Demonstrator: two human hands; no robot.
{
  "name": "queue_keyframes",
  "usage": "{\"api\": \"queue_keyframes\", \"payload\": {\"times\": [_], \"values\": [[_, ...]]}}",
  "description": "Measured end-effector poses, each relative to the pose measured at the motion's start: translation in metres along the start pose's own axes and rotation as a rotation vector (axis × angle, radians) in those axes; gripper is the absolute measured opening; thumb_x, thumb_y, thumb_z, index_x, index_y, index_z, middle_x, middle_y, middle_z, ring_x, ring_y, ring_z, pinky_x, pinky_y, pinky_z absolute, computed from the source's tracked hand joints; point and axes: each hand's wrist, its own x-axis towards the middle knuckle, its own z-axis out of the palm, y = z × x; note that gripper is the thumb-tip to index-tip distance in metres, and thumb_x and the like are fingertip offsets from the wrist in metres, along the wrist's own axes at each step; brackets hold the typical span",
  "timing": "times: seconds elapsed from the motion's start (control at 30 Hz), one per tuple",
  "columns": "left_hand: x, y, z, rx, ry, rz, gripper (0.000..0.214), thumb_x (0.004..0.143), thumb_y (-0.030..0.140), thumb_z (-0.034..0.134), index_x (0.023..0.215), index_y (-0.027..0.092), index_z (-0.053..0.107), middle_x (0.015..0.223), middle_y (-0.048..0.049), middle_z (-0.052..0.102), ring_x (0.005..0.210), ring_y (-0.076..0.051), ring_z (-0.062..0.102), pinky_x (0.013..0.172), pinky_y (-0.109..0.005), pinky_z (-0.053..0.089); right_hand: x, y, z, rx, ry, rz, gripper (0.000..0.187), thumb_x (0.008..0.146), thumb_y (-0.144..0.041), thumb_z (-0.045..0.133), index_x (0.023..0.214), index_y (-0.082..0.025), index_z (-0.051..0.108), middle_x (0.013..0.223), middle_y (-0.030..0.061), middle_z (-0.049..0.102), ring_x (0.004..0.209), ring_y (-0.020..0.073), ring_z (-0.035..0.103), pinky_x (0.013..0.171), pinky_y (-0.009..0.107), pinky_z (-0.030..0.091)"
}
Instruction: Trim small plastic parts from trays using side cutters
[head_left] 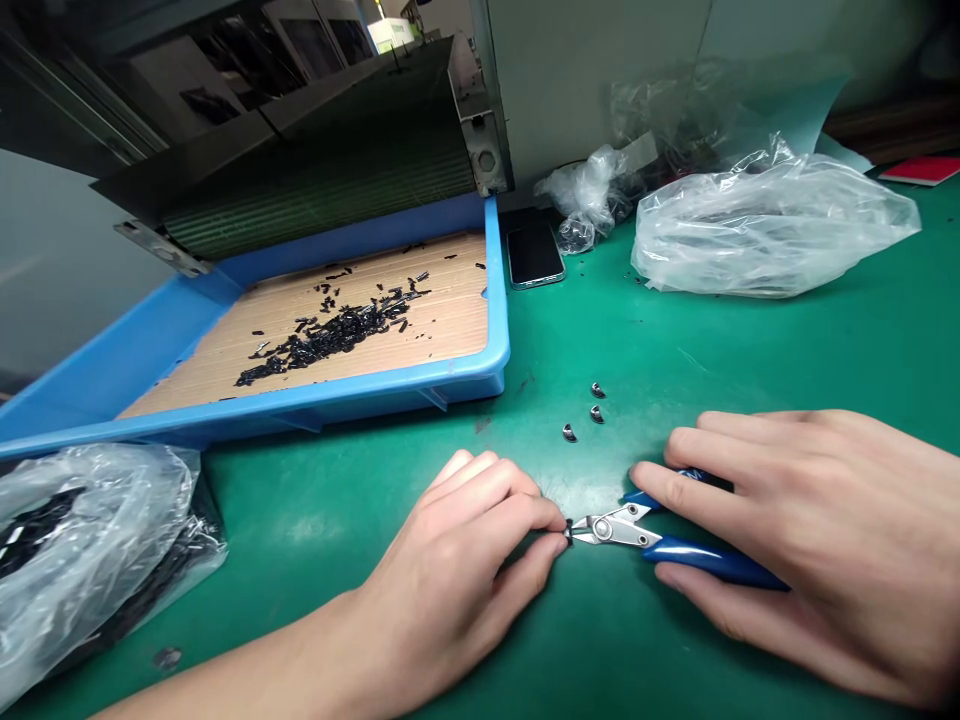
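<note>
Closest to me, my left hand pinches one tiny black part between thumb and forefinger, just above the bench; my right hand curls loosely round one pair of nippers, handles apart, tips at that part. I judge it light, stiff and slippery, perhaps brittle: best held by its edge, fingers off the cutters. Beyond lie three dark pieces, then one phone and one tray, its heap too jumbled to count.
</note>
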Motion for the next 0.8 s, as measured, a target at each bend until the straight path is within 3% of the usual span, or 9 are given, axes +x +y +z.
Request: {"api": "queue_keyframes", "payload": {"times": [0.23,0.57,0.8], "values": [[-0.003,-0.001,0.002,0.013,0.016,0.007,0.011,0.1,0.017,0.059,0.105,0.025,0.063,0.098,0.0029,0.064,0.086,-0.014,0.055,0.08,-0.034,0.033,0.002,-0.013,-0.003,-0.093,-0.004,0.058,0.032,0.1,-0.053,0.048,0.11,-0.027,0.063,0.09,0.0044,0.056,0.079,0.0246,0.053,0.071,0.042,0.039],[-0.002,-0.003,0.007,0.027,0.034,0.022,0.008,0.101,0.019,0.059,0.105,0.025,0.063,0.096,0.002,0.064,0.085,-0.014,0.054,0.08,-0.034,0.033,-0.001,-0.02,0.0,-0.092,0.016,0.105,0.031,0.099,-0.054,0.046,0.094,-0.027,0.059,0.08,0.0026,0.049,0.066,0.0215,0.048,0.058,0.038,0.029],[-0.004,-0.007,0.008,-0.012,0.049,0.034,0.01,0.101,0.017,0.059,0.106,0.024,0.062,0.097,0.002,0.064,0.086,-0.014,0.054,0.083,-0.033,0.035,-0.002,-0.019,0.001,-0.082,-0.029,0.127,0.036,0.102,-0.06,0.042,0.101,-0.029,0.061,0.081,0.001,0.052,0.067,0.0195,0.054,0.056,0.036,0.026]]}}
